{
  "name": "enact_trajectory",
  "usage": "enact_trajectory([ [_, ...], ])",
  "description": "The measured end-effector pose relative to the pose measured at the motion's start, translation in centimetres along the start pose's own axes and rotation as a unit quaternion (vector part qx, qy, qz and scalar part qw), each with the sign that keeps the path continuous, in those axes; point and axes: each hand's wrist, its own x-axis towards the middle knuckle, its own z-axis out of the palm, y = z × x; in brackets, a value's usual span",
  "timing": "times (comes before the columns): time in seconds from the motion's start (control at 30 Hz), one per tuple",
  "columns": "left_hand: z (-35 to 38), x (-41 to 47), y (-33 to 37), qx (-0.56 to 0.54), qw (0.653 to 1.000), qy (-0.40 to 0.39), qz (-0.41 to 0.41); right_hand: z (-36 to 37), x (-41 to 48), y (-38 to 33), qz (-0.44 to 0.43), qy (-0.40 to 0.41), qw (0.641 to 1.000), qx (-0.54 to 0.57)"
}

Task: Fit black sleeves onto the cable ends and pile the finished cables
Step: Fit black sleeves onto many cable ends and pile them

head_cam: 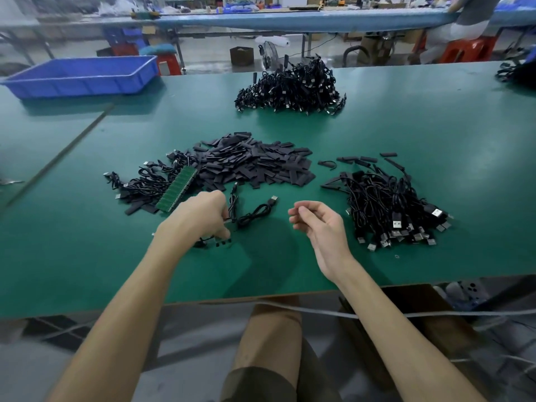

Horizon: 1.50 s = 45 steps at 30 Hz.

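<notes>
- While the left hand (203,216) curls its fingers round a black cable (255,212) near the front edge of the worktop (435,140), the right hand (319,224) hovers beside it, fingers loosely bent, holding nothing.
- The pile of black sleeves (252,165) lies mid-worktop; a cable heap (388,207) sits toward the right edge, another by the far edge.
- A blue tray (81,75) stands at the far left corner.

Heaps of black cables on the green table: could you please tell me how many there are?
3 black cable heaps: far centre, near right, near left. A dark tangle cut off at the far right edge may be a fourth.
</notes>
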Motion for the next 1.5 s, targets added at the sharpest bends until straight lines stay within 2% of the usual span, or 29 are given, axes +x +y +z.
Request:
enact_trajectory([
  [0.1, 0.6, 0.0, 1.3, -0.159, 0.984, 0.057, 0.063, -0.1, 0.0, 0.2, -0.019, -0.013, 0.999, -0.044],
  [0.17, 1.2, 0.0, 2.7, -0.257, 0.959, 0.056, 0.104, -0.1, -0.1, 0.3, -0.033, -0.032, 0.997, -0.066],
  [0.27, 2.5, 0.3, 4.2, -0.325, 0.935, 0.076, 0.122, -0.1, -0.2, 0.2, -0.038, -0.051, 0.994, -0.094],
  [0.6, 4.0, 0.6, 4.7, -0.351, 0.926, 0.095, 0.104, 0.7, -0.2, 0.5, -0.071, -0.041, 0.971, -0.223],
  [1.07, 4.5, 0.6, 5.4, -0.315, 0.939, 0.112, 0.074, 0.5, -0.3, 0.7, -0.054, -0.045, 0.972, -0.225],
  [1.5, 4.7, 0.9, 6.8, -0.337, 0.931, 0.137, 0.035, 0.5, -0.3, 0.7, -0.038, -0.021, 0.977, -0.21],
])
